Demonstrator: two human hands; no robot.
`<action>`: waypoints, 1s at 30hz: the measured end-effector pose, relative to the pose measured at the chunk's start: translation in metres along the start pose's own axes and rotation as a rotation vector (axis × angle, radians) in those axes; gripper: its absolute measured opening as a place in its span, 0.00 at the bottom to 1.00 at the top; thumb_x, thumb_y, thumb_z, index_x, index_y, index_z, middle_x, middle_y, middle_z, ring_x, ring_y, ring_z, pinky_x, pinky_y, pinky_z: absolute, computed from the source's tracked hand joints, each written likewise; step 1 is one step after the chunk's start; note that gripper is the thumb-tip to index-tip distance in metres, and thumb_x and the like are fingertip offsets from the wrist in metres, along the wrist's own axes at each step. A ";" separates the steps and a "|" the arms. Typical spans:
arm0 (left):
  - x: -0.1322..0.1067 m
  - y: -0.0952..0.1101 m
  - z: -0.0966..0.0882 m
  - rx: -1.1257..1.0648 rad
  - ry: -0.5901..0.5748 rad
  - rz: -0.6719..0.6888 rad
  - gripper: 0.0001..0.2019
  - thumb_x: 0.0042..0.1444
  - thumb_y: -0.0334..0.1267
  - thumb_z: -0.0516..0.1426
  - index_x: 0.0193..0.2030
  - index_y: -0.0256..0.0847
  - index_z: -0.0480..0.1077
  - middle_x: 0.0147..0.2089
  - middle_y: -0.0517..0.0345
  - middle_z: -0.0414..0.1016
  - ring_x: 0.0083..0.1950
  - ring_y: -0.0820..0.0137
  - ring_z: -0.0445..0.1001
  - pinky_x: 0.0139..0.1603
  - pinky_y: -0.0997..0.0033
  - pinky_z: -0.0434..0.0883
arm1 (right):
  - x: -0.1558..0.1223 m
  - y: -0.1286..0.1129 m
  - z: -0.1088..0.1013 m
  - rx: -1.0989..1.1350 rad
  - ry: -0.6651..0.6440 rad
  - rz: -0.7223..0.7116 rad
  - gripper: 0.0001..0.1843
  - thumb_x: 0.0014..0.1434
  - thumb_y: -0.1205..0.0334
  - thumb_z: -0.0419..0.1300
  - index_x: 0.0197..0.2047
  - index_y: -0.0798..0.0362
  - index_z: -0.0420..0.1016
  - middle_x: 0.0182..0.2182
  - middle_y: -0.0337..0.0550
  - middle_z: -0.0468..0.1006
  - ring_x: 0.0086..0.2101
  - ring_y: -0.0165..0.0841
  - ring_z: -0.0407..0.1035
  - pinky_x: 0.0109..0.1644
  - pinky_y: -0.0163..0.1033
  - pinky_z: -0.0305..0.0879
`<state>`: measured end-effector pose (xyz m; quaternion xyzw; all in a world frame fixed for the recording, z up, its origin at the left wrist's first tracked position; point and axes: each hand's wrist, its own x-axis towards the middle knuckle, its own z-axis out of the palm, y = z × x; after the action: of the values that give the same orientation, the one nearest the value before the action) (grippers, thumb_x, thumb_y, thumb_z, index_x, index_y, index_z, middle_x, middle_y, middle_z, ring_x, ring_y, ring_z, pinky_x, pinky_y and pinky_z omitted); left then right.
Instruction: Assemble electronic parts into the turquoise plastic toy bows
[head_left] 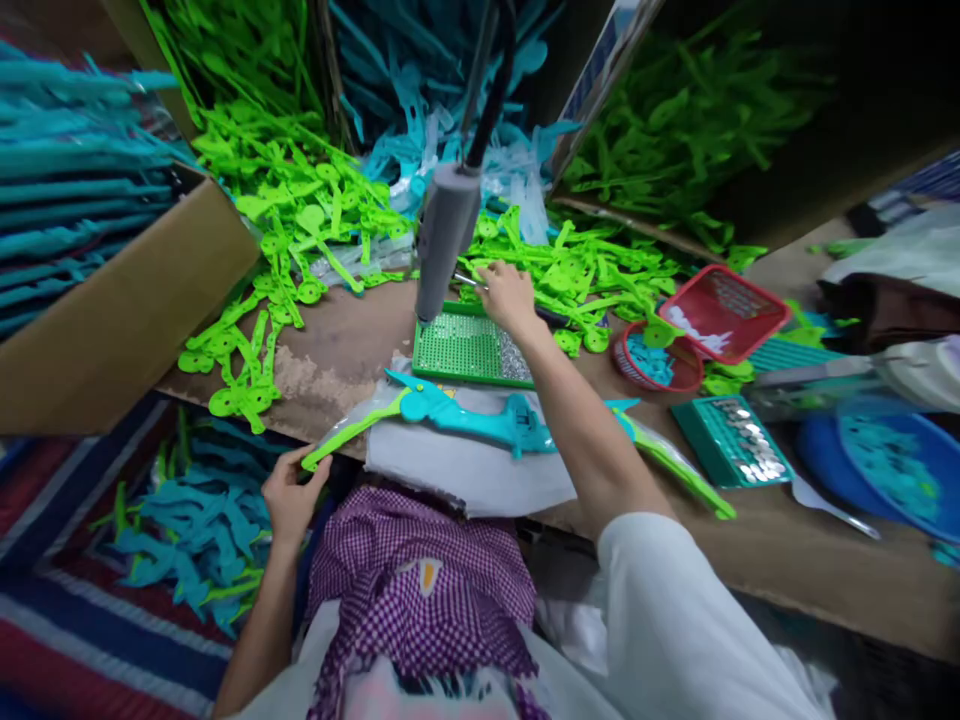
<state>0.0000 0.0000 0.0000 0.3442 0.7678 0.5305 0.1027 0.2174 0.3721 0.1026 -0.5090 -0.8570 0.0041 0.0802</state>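
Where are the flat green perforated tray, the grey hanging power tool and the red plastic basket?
Flat green perforated tray (459, 348): head view, on its dotted top face.
Grey hanging power tool (445, 238): head view, on the middle of its grey body.
Red plastic basket (721, 312): head view, on its inner floor.

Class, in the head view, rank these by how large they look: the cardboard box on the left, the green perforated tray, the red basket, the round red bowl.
1. Cardboard box, though it sits nearer the camera.
2. Green perforated tray.
3. Red basket, close to the tray, so unsure.
4. Round red bowl.
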 end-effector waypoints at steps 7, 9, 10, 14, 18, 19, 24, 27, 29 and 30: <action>0.032 0.048 -0.006 0.006 0.266 0.176 0.12 0.42 0.40 0.68 0.33 0.39 0.74 0.30 0.61 0.75 0.29 0.71 0.71 0.32 0.71 0.69 | -0.141 -0.002 -0.065 0.405 0.139 -0.114 0.22 0.69 0.51 0.47 0.59 0.50 0.71 0.49 0.50 0.79 0.48 0.40 0.72 0.51 0.46 0.67; 0.051 0.069 0.002 -0.046 0.419 0.250 0.09 0.43 0.39 0.65 0.29 0.40 0.71 0.27 0.63 0.70 0.28 0.71 0.68 0.31 0.71 0.67 | -0.179 -0.009 -0.067 0.385 0.062 -0.208 0.23 0.69 0.49 0.47 0.59 0.50 0.71 0.49 0.49 0.80 0.48 0.40 0.73 0.52 0.47 0.67; 0.061 0.080 0.007 -0.056 0.501 0.287 0.08 0.43 0.38 0.64 0.27 0.41 0.69 0.25 0.64 0.67 0.27 0.72 0.66 0.29 0.71 0.64 | -0.192 -0.012 -0.064 0.334 0.033 -0.252 0.24 0.68 0.48 0.48 0.60 0.50 0.70 0.50 0.50 0.79 0.49 0.41 0.72 0.53 0.48 0.66; 0.094 0.119 0.028 -0.073 0.653 0.351 0.10 0.47 0.37 0.61 0.24 0.41 0.62 0.23 0.67 0.58 0.26 0.74 0.57 0.29 0.73 0.56 | -0.208 -0.015 -0.045 0.075 0.050 -0.316 0.26 0.67 0.50 0.52 0.63 0.54 0.67 0.53 0.55 0.77 0.52 0.45 0.68 0.55 0.51 0.61; 0.110 0.132 0.034 -0.139 0.678 0.366 0.13 0.52 0.37 0.60 0.25 0.40 0.59 0.24 0.68 0.51 0.28 0.76 0.54 0.31 0.76 0.55 | -0.203 -0.012 -0.045 -0.008 0.110 -0.364 0.19 0.69 0.62 0.49 0.59 0.53 0.69 0.47 0.51 0.80 0.46 0.41 0.69 0.48 0.47 0.60; 0.111 0.130 0.032 -0.152 0.676 0.359 0.13 0.52 0.36 0.60 0.25 0.40 0.58 0.24 0.69 0.50 0.28 0.77 0.54 0.32 0.76 0.55 | -0.203 -0.012 -0.048 -0.010 0.110 -0.402 0.18 0.69 0.62 0.49 0.59 0.53 0.70 0.46 0.50 0.80 0.44 0.41 0.69 0.47 0.46 0.60; 0.109 0.102 0.022 -0.153 0.555 0.266 0.14 0.50 0.37 0.61 0.25 0.40 0.58 0.24 0.68 0.53 0.29 0.77 0.56 0.33 0.77 0.60 | -0.212 -0.013 -0.047 -0.003 0.035 -0.539 0.18 0.70 0.60 0.48 0.57 0.55 0.70 0.44 0.49 0.80 0.39 0.38 0.66 0.42 0.43 0.57; 0.105 0.091 0.028 -0.184 0.424 0.161 0.11 0.51 0.42 0.58 0.27 0.41 0.60 0.25 0.67 0.59 0.28 0.75 0.62 0.36 0.74 0.65 | -0.211 -0.012 -0.038 0.017 0.001 -0.537 0.18 0.70 0.59 0.48 0.56 0.54 0.71 0.42 0.49 0.80 0.37 0.38 0.66 0.39 0.43 0.55; 0.102 0.091 0.036 -0.339 0.290 0.061 0.11 0.54 0.46 0.55 0.30 0.41 0.61 0.26 0.65 0.63 0.28 0.74 0.67 0.37 0.72 0.69 | -0.209 -0.011 -0.034 0.028 -0.003 -0.525 0.18 0.70 0.59 0.48 0.57 0.54 0.72 0.41 0.49 0.80 0.37 0.38 0.65 0.39 0.43 0.55; 0.099 0.093 0.041 -0.443 0.206 0.006 0.11 0.55 0.48 0.54 0.32 0.42 0.61 0.27 0.65 0.65 0.29 0.74 0.70 0.38 0.71 0.70 | -0.208 -0.011 -0.034 0.035 -0.005 -0.521 0.19 0.70 0.58 0.48 0.57 0.53 0.72 0.41 0.49 0.79 0.37 0.38 0.65 0.39 0.43 0.55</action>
<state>-0.0132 0.1125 0.0861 0.2595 0.6383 0.7185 0.0951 0.3098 0.1829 0.1092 -0.2699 -0.9591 -0.0007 0.0850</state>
